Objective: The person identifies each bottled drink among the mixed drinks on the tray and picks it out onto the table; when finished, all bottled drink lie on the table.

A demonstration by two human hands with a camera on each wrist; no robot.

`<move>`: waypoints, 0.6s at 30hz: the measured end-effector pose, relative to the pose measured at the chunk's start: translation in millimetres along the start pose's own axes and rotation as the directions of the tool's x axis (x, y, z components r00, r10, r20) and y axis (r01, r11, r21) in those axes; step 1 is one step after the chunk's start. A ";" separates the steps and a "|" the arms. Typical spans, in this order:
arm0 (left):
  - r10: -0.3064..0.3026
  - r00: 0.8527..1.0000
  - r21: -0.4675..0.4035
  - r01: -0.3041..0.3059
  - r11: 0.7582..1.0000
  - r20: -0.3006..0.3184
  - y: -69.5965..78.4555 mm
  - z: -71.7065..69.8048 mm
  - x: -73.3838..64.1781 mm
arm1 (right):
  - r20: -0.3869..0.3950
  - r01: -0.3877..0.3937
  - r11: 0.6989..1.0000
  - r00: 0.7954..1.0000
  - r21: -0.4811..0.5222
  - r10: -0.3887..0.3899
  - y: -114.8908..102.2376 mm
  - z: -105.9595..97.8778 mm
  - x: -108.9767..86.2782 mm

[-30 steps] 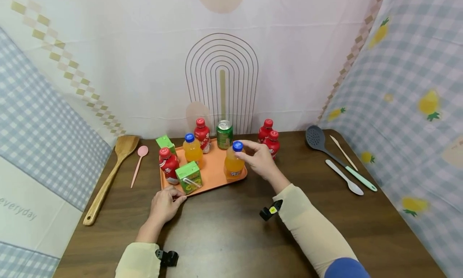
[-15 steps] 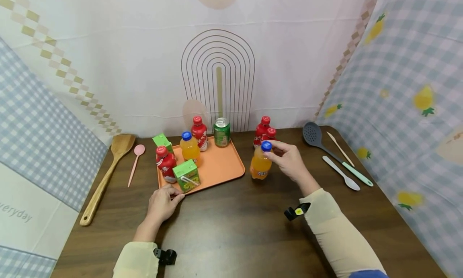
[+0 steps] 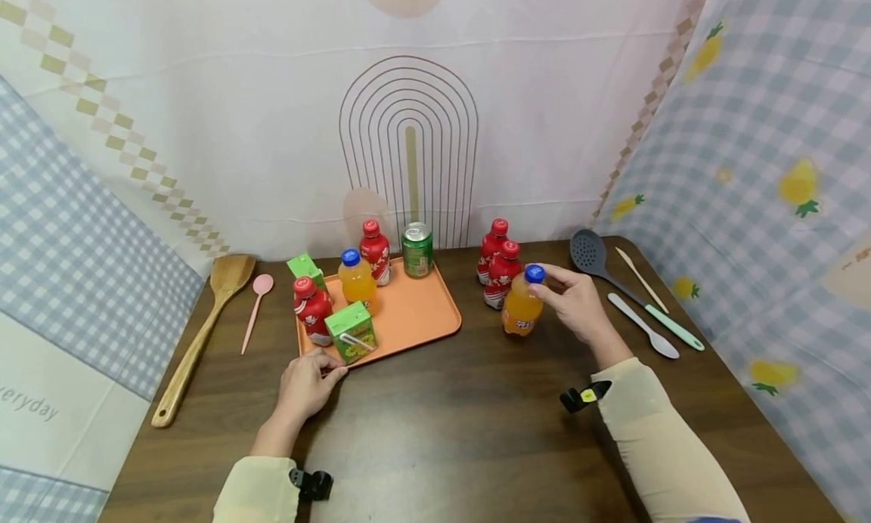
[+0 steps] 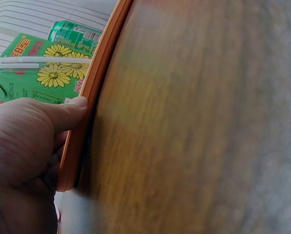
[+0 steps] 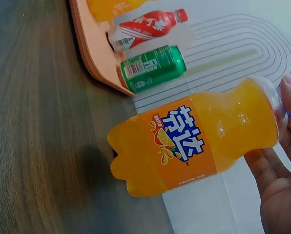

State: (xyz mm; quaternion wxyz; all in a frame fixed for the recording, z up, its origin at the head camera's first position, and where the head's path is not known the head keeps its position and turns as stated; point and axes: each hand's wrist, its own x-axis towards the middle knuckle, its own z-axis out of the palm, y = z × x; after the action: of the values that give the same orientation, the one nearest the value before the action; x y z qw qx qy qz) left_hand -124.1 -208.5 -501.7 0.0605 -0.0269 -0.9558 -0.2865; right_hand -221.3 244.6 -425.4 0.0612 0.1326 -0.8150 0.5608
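Note:
My right hand (image 3: 574, 305) pinches an orange soda bottle (image 3: 522, 307) by its neck, just under the blue cap. In the right wrist view the soda bottle (image 5: 184, 141) seems slightly above the table, with a shadow below it. At the front left corner of the orange tray (image 3: 422, 311), my left hand (image 3: 305, 383) grips the rim, thumb on top in the left wrist view. On the tray stand a green drink carton (image 3: 351, 332), a second carton (image 3: 306, 269), two red bottles (image 3: 314, 311), another orange soda bottle (image 3: 358, 283) and a green can (image 3: 417, 249).
Two more red bottles (image 3: 502, 277) stand right of the tray, close behind the held one. A wooden spatula (image 3: 211, 326) and pink spoon (image 3: 257, 311) lie left. A slotted spoon (image 3: 612, 273), white spoon (image 3: 643, 326) and thin wooden knife (image 3: 642, 279) lie right. Fabric hangs behind the table.
My right hand has carried the orange soda bottle from the tray's right end out to the right, beside the two red bottles. My left hand has stayed at the tray corner.

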 end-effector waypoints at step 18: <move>0.011 1.000 0.004 -0.011 1.000 -0.020 -1.4 1.7 -0.9 | 0.044 -0.008 1.000 0.999 0.020 0.007 -19.9 9.7 -2.6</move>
State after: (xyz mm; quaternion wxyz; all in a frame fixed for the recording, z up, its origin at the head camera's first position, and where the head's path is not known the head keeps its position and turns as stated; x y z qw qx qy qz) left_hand -123.5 -208.8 -503.9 0.0716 -0.0289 -0.9555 -0.2847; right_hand -212.7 229.2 -411.7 0.0401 0.1425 -0.8108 0.5662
